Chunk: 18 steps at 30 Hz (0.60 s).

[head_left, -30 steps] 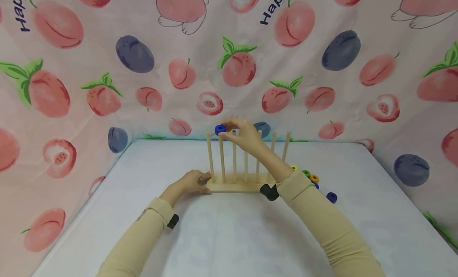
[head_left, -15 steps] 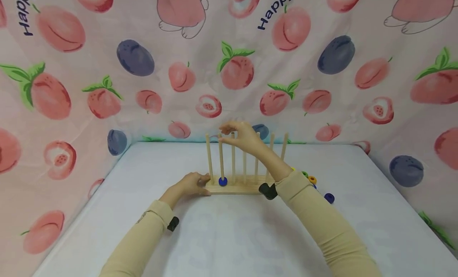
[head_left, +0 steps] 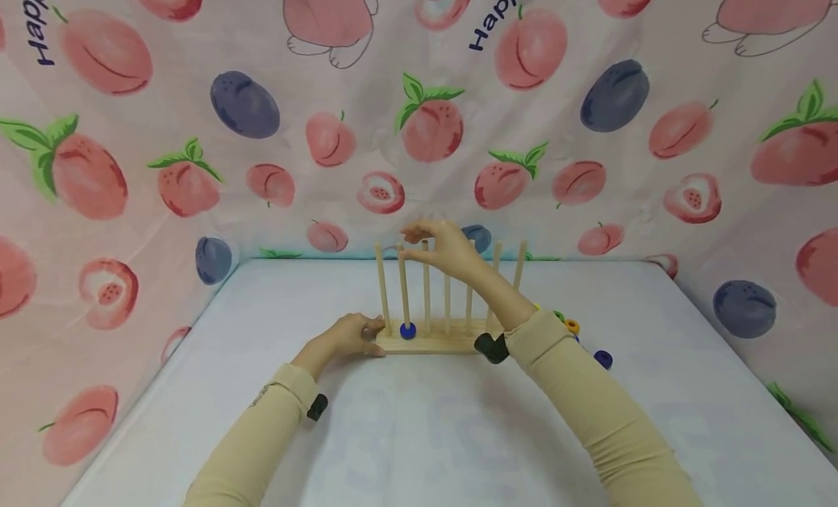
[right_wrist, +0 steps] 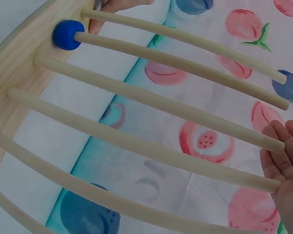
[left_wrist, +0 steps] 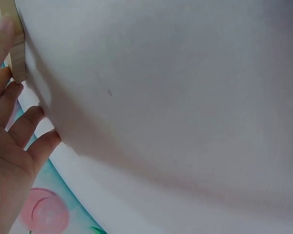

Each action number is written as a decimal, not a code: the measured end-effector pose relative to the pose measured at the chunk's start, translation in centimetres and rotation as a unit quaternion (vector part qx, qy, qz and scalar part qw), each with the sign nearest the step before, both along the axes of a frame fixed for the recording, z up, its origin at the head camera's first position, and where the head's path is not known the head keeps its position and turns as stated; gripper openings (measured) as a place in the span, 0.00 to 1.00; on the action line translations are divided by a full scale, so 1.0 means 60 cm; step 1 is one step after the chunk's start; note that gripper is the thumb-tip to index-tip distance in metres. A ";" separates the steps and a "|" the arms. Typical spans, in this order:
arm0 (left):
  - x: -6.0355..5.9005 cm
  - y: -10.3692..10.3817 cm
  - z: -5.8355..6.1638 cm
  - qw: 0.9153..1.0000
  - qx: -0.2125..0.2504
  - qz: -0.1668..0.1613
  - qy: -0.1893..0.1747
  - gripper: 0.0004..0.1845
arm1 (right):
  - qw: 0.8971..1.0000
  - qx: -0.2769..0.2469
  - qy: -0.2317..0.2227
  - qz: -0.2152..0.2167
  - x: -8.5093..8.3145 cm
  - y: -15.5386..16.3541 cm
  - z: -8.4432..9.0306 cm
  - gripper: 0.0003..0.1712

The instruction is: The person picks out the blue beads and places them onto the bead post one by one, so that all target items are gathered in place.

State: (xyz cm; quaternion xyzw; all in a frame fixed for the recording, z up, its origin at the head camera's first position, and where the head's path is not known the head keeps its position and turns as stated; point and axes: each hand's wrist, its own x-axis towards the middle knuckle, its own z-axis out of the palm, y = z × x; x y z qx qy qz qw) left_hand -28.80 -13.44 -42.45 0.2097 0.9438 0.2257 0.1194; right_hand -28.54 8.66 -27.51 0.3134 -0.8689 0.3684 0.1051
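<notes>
A pale wooden stand (head_left: 428, 345) with a row of upright pegs is on the white table. One blue bead (head_left: 408, 331) sits at the foot of the second peg from the left, threaded on it, and the right wrist view also has this blue bead (right_wrist: 67, 35). My left hand (head_left: 342, 336) grips the left end of the stand, thumb and fingers around the wood. Over the peg tops hovers my right hand (head_left: 448, 252), thumb and fingers apart with nothing between them, close to the tip of the second peg.
Several loose beads lie right of the stand, partly hidden by the right forearm, among them an orange bead (head_left: 572, 326) and a dark blue bead (head_left: 603, 359). A fruit-print cloth (head_left: 366, 143) hangs behind the table (head_left: 419, 434).
The right hand has let go of the blue bead, which dropped down the second peg to the base. Both hands have otherwise stayed in place.
</notes>
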 end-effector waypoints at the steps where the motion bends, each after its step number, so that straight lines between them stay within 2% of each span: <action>1: 0.000 -0.001 0.000 1.000 -0.001 0.001 -0.001 0.33 | 1.000 -0.005 -0.004 0.001 0.000 -0.001 0.001 0.22; 10: -0.003 0.000 0.003 1.000 0.002 0.000 -0.007 0.33 | 0.999 -0.013 -0.005 -0.031 0.011 -0.006 0.022 0.19; 18: -0.004 -0.002 -0.001 1.000 -0.005 0.004 -0.008 0.33 | 0.999 -0.039 -0.006 -0.010 0.017 -0.002 0.012 0.18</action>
